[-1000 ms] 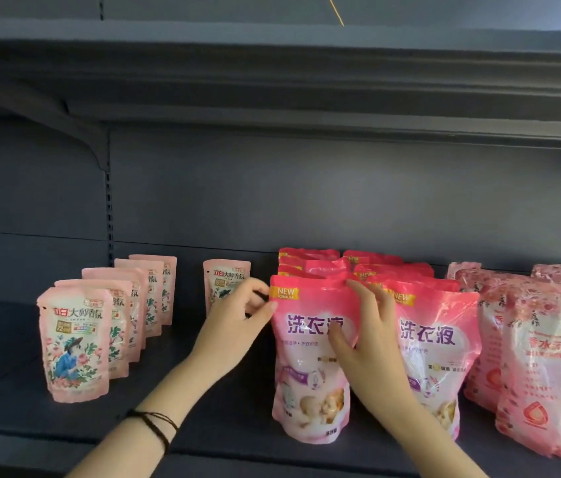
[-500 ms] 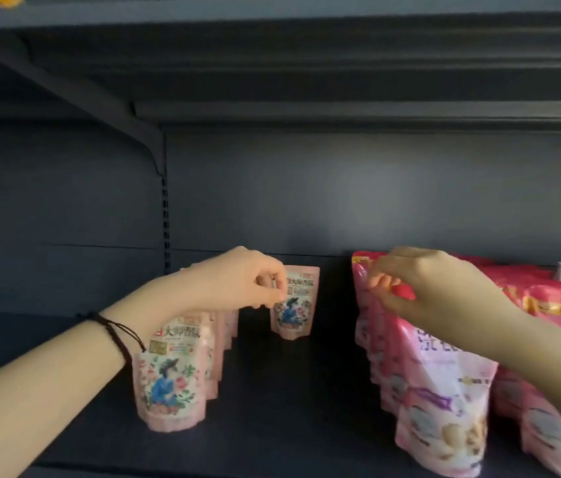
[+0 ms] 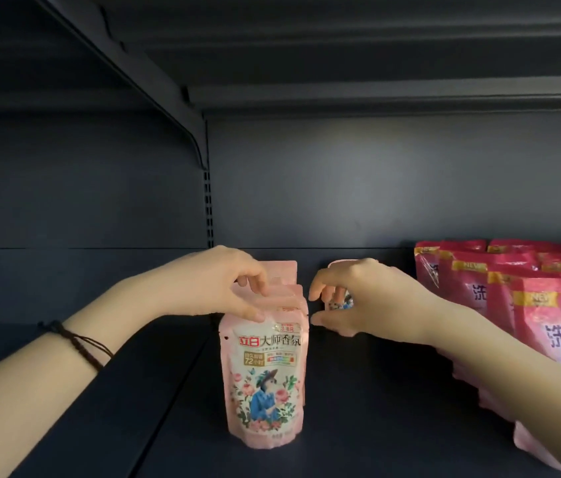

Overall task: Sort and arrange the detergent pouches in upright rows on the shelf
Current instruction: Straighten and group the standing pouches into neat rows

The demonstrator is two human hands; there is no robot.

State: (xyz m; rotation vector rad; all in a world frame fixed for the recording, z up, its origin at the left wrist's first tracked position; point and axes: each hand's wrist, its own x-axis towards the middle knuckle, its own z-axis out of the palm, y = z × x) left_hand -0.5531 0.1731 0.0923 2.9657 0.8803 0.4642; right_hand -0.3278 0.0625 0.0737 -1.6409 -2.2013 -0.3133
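The left forearm comes in from 8 o'clock, a dark cord bracelet [image 3: 79,343] at the wrist. The left hand [image 3: 217,284] is palm down over the row of pale pink pouches [image 3: 284,291]. Its curled fingers pinch their top seals, with the thumb on the front pouch [image 3: 265,381]. That pouch stands upright mid-shelf [image 3: 375,426], long axis vertical and printed face toward the camera. The row runs back toward 12 o'clock.

At 3 o'clock of the row, the right hand [image 3: 368,298], reaching in from 4 o'clock, curves finger and thumb into a C in front of a lone pouch [image 3: 339,301]. I cannot tell whether it grips that pouch. At far right the red pouches [image 3: 500,281] stand upright in rows.
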